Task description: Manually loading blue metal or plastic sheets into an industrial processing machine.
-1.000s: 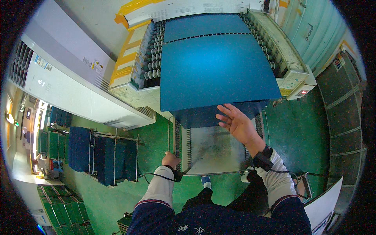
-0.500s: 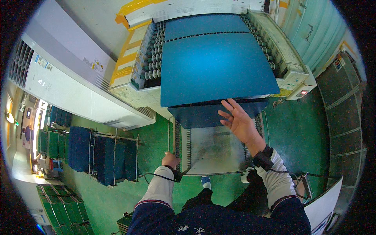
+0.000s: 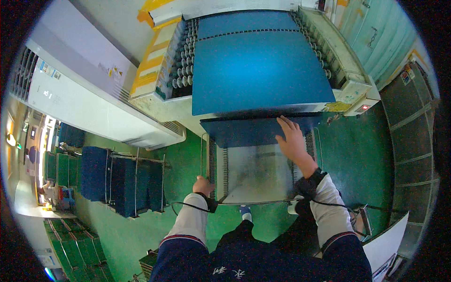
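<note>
My right hand (image 3: 292, 143) is at a dark blue panel (image 3: 239, 133) standing upright at the far end of a metal rack. Its fingers are stretched out, with the tips at the panel's upper edge. My left hand (image 3: 203, 185) is closed at the left side of the rack (image 3: 258, 174), seemingly round its side frame; the fingers are partly hidden. Just beyond the standing panel, a large flat blue panel (image 3: 258, 70) lies on a roller conveyor (image 3: 184, 70), its near edge overhanging the conveyor's end. Another blue panel (image 3: 246, 23) lies behind it.
On the left, a long white machine housing (image 3: 103, 113) runs beside the conveyor. Racks of dark blue panels (image 3: 124, 183) and green boards (image 3: 70, 244) stand on the green floor. Grey framed panels (image 3: 411, 145) line the right. A white board (image 3: 387, 244) leans at lower right.
My right hand has moved slightly right, and its spread fingers have come together at the standing panel's upper edge. My left hand stays at the rack's side. The view has shifted slightly.
</note>
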Action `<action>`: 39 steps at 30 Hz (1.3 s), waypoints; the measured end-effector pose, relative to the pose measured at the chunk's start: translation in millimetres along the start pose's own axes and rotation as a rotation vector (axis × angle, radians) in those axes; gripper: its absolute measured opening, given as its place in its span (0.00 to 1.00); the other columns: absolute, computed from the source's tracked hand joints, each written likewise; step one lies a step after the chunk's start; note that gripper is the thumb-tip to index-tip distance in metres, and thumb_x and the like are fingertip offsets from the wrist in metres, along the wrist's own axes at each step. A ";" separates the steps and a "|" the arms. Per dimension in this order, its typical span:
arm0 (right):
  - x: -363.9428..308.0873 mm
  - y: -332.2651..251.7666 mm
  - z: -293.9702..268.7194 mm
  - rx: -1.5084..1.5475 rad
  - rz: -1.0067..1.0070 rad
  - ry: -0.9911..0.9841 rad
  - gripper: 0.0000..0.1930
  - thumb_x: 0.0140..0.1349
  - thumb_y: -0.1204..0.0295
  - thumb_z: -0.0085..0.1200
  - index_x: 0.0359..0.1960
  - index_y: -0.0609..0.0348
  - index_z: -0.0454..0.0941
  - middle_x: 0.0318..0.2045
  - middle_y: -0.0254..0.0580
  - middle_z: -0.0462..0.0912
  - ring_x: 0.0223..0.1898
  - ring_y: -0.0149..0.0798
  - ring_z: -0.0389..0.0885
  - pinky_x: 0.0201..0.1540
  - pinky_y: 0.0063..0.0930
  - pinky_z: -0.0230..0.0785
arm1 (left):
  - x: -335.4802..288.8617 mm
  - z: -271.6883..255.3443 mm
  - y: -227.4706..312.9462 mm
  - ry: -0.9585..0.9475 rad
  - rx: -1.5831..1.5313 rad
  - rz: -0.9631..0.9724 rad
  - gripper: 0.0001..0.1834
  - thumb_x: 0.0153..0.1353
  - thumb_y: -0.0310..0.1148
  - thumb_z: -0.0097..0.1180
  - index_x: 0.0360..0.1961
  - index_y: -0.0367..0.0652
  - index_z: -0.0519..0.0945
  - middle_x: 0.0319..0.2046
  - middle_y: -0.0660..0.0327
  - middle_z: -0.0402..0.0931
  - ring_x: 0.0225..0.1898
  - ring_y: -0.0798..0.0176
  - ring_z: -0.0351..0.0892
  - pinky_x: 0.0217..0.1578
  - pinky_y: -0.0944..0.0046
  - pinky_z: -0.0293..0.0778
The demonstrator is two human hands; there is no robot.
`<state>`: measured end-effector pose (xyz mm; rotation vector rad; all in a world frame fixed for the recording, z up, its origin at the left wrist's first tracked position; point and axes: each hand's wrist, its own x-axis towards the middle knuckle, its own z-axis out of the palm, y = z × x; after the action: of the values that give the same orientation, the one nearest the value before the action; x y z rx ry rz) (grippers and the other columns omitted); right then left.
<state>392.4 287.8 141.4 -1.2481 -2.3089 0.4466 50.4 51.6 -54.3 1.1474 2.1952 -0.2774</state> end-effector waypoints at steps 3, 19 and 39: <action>-0.2 0.9 0.4 -0.042 0.031 -0.045 0.32 0.50 0.69 0.58 0.60 0.56 0.64 0.62 0.45 0.63 0.58 0.53 0.64 0.60 0.48 0.56 | 2.8 2.2 -2.1 0.031 -0.053 -0.050 0.40 0.43 0.47 0.67 0.48 0.29 0.62 0.35 0.45 0.80 0.39 0.46 0.81 0.40 0.54 0.77; 1.0 -15.3 -14.2 -0.185 0.000 -0.068 0.27 0.48 0.67 0.61 0.53 0.54 0.72 0.49 0.41 0.70 0.54 0.48 0.65 0.55 0.46 0.59 | -26.5 -34.2 21.9 -0.031 -0.169 -0.154 0.42 0.44 0.47 0.65 0.49 0.27 0.60 0.37 0.44 0.79 0.41 0.47 0.81 0.40 0.55 0.77; -1.1 -18.4 -11.8 -0.162 -0.007 -0.076 0.33 0.47 0.67 0.61 0.58 0.58 0.65 0.56 0.45 0.67 0.60 0.50 0.61 0.58 0.48 0.57 | 6.9 9.8 -3.7 0.055 -0.149 -0.181 0.37 0.41 0.42 0.65 0.47 0.29 0.63 0.37 0.44 0.79 0.41 0.45 0.80 0.42 0.54 0.76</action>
<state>386.7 277.8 160.0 -1.3193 -2.4538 0.3143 48.9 49.5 -66.6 0.8870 2.3291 -0.1569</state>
